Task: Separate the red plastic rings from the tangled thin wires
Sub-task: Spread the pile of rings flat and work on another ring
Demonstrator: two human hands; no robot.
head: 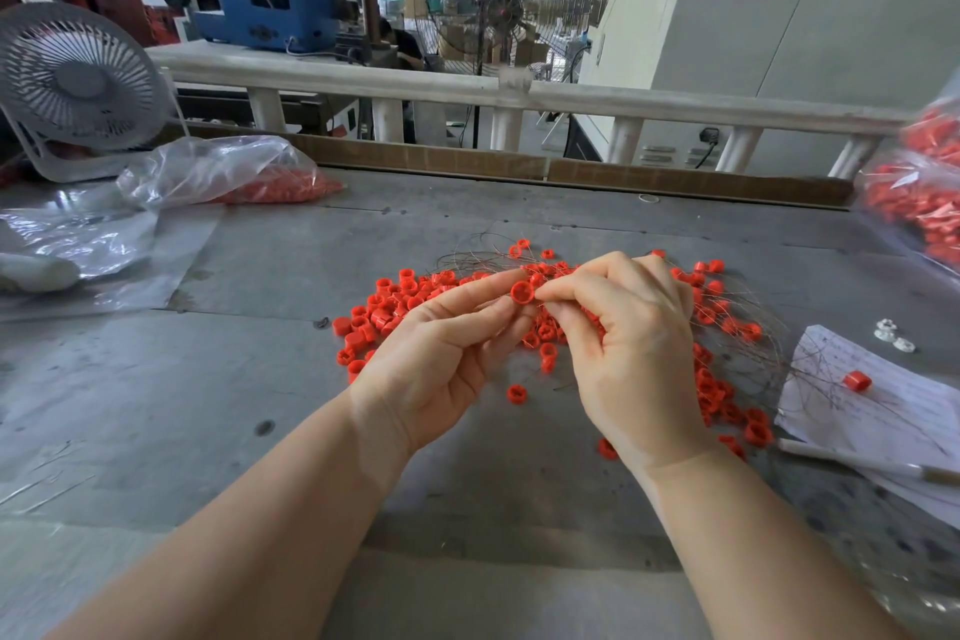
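Both hands raised just above the desk (260, 327), mid-frame, fingertips meeting over the ring pile.

L hand (441, 353): palm up, fingers curled, thumb + forefinger pinching 1 red ring (521, 292), open end facing the camera.

R hand (631, 343): back of hand toward the camera, fingers curled, thumb + forefinger tips pinched together right beside that ring. Looks to be nipping a thin wire there, but the wire at the tips is too fine to confirm.

Pile of red rings (387, 307): loose heap on the desk under and behind the hands, spreading L and R. 1 stray ring (517, 394) lies alone betw. the wrists.

Tangled wires (748, 327): thin brownish loops threaded through the R part of the pile, arcing behind the hands and out over the paper sheet (893, 411) at R. 1 ring (856, 381) sits on that sheet. Pen (852, 460) at the sheet's near edge. 3 small white parts (891, 334) just beyond the sheet.

Far L: clear bag w/ red rings (249, 177), white desk fan (78, 83) behind it. R edge: 2nd clear bag of rings (919, 203). Cardboard strip (571, 169) along the desk's far edge.
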